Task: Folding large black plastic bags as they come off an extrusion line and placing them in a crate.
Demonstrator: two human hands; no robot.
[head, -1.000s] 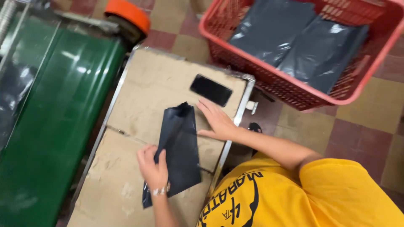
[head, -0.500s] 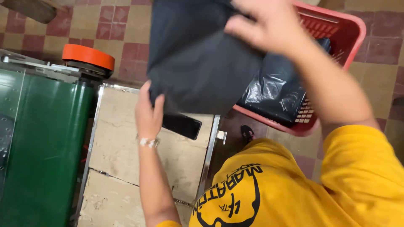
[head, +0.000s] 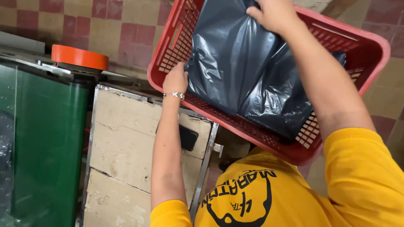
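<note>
- Hands first: the left hand (head: 176, 80), at the centre of the frame with a thin metal bracelet (head: 173, 95) at the wrist, is closed on the lower left edge of a dark grey plastic bag (head: 229, 63).
- Up at the top edge, right of centre, the right hand (head: 273, 14) grips the same bag by its upper part, fingers curled over the crinkled film.
- That bag is glossy, thin and creased, hanging as a rough rectangle between the two hands, inside and over the red plastic basket (head: 362, 42).
- A second dark bag (head: 282, 101) lies beneath it in the basket, wrinkled and shiny, touching the first.
- Basket walls are a rigid lattice of small square holes with a thick smooth rim, filling the upper right of the frame.
- Below the left forearm sits a worn table top (head: 122, 143) of pale, scuffed board in a thin metal frame; a flat black phone (head: 188, 138) lies on it, partly hidden by the arm.
- On the left side stands a green machine (head: 46, 143) with a smooth painted surface, and a round orange disc (head: 79, 57) sits at its upper end.
- Floor (head: 105, 21) is red and beige checkered tile.
</note>
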